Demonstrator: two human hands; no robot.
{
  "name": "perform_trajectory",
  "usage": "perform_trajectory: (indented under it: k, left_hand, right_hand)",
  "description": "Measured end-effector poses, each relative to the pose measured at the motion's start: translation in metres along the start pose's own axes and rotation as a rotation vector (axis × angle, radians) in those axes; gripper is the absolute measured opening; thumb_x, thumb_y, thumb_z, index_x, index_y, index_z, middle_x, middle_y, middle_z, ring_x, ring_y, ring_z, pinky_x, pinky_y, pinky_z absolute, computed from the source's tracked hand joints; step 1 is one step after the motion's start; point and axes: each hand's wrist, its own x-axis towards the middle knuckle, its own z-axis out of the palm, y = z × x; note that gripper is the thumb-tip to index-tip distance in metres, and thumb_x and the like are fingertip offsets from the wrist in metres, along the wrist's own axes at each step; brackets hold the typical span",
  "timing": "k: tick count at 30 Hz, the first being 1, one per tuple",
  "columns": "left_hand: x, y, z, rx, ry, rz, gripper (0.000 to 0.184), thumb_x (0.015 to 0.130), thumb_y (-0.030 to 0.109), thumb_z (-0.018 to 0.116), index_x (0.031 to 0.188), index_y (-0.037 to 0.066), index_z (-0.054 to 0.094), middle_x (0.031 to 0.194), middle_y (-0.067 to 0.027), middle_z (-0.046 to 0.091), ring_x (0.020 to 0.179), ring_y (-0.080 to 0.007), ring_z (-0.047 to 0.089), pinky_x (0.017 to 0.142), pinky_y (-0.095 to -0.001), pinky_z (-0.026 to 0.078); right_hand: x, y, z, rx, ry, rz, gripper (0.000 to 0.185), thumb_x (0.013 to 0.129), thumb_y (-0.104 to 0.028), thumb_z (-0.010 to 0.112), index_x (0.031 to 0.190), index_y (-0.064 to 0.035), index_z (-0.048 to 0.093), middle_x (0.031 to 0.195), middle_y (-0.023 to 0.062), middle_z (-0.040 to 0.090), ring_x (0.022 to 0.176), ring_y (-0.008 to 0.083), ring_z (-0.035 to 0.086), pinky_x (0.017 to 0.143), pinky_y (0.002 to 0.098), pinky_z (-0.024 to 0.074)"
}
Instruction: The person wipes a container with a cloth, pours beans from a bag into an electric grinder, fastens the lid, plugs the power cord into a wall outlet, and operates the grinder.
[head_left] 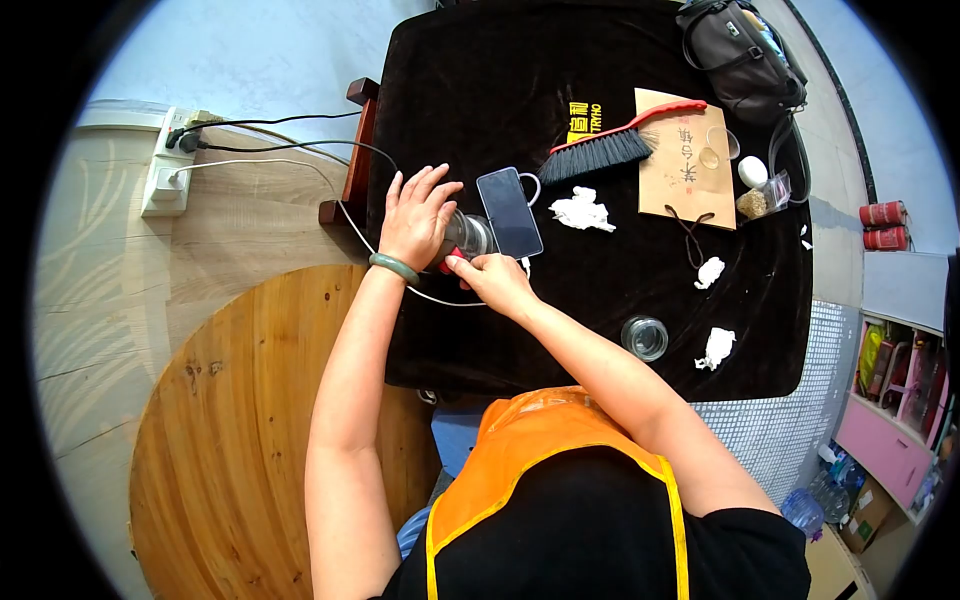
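My left hand [415, 222], a green bangle on its wrist, lies with fingers stretched out over the left side of a clear glass vessel [478, 236]. Part of the glass is hidden under that hand, so I cannot tell whether it is gripped. Close by, my right hand [492, 283] has its fingers closed on a small red thing [452, 262] at the near side of the glass; its kind is mostly covered. Just right of the glass lies a phone [511, 214], screen up, a white cable at its lower end.
On the dark cloth [480, 90] are a red-handled brush [597, 157], a paper bag [685, 190], crumpled tissues [582, 210] and a glass jar [645, 339]. A handbag [745, 60] sits at the far right corner. Cords run left to a power strip [168, 165]. A round wooden table [240, 420] stands at left.
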Motion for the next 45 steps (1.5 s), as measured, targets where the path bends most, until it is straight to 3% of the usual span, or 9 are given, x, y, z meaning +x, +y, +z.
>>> perform_trajectory:
  k: [15, 19, 27, 30, 34, 45]
  left_hand:
    - [0.0, 0.0, 0.001, 0.003, -0.01, -0.006, 0.026, 0.095, 0.022, 0.057, 0.12, 0.017, 0.064, 0.14, -0.0043, 0.053, 0.133, -0.0247, 0.046, 0.117, -0.0504, 0.024]
    - [0.0, 0.002, -0.002, -0.011, -0.011, -0.008, 0.026, 0.095, 0.021, 0.057, 0.12, 0.016, 0.064, 0.139, -0.0051, 0.054, 0.133, -0.0256, 0.047, 0.117, -0.0508, 0.025]
    - [-0.002, 0.003, -0.002, -0.05, 0.019, 0.004, 0.023, 0.092, 0.017, 0.059, 0.114, 0.015, 0.066, 0.134, -0.0072, 0.057, 0.129, -0.0266, 0.05, 0.115, -0.0507, 0.028]
    - [-0.001, 0.005, -0.005, -0.069, -0.015, -0.03, 0.022, 0.093, 0.019, 0.058, 0.112, 0.015, 0.068, 0.128, -0.0071, 0.061, 0.124, -0.0261, 0.053, 0.114, -0.0503, 0.029]
    - [-0.002, 0.006, -0.005, -0.093, -0.035, -0.056, 0.022, 0.093, 0.022, 0.057, 0.108, 0.014, 0.07, 0.12, -0.0045, 0.066, 0.119, -0.0236, 0.057, 0.113, -0.0496, 0.031]
    - [-0.004, 0.003, 0.0, -0.083, -0.042, -0.084, 0.027, 0.093, 0.026, 0.057, 0.113, 0.015, 0.072, 0.118, -0.0006, 0.069, 0.118, -0.0206, 0.058, 0.112, -0.0504, 0.032]
  right_hand:
    - [-0.001, -0.004, -0.003, 0.0, -0.036, 0.018, 0.067, 0.086, -0.069, 0.052, 0.075, -0.0071, 0.077, 0.078, 0.0143, 0.073, 0.084, 0.031, 0.072, 0.078, 0.0403, 0.0522]
    - [0.001, 0.0, -0.001, -0.037, -0.006, -0.037, 0.066, 0.089, -0.065, 0.054, 0.075, -0.0038, 0.076, 0.07, 0.0155, 0.071, 0.073, 0.0291, 0.072, 0.071, 0.0378, 0.0539]
    - [0.004, 0.008, 0.005, 0.007, -0.034, -0.059, 0.069, 0.09, -0.067, 0.051, 0.07, -0.0061, 0.074, 0.065, 0.0124, 0.069, 0.068, 0.0267, 0.07, 0.068, 0.038, 0.0532]
    - [0.003, 0.007, 0.003, -0.021, -0.026, -0.078, 0.073, 0.088, -0.071, 0.047, 0.066, -0.0059, 0.072, 0.068, 0.0159, 0.069, 0.074, 0.0336, 0.07, 0.074, 0.0429, 0.052]
    - [0.002, 0.007, 0.002, -0.018, -0.041, -0.103, 0.074, 0.09, -0.07, 0.045, 0.067, -0.005, 0.072, 0.073, 0.0169, 0.071, 0.078, 0.0342, 0.07, 0.078, 0.0415, 0.0522]
    - [0.006, 0.009, 0.004, -0.065, -0.038, -0.06, 0.075, 0.089, -0.072, 0.045, 0.072, -0.0057, 0.074, 0.077, 0.0179, 0.071, 0.085, 0.0352, 0.07, 0.082, 0.04, 0.0509]
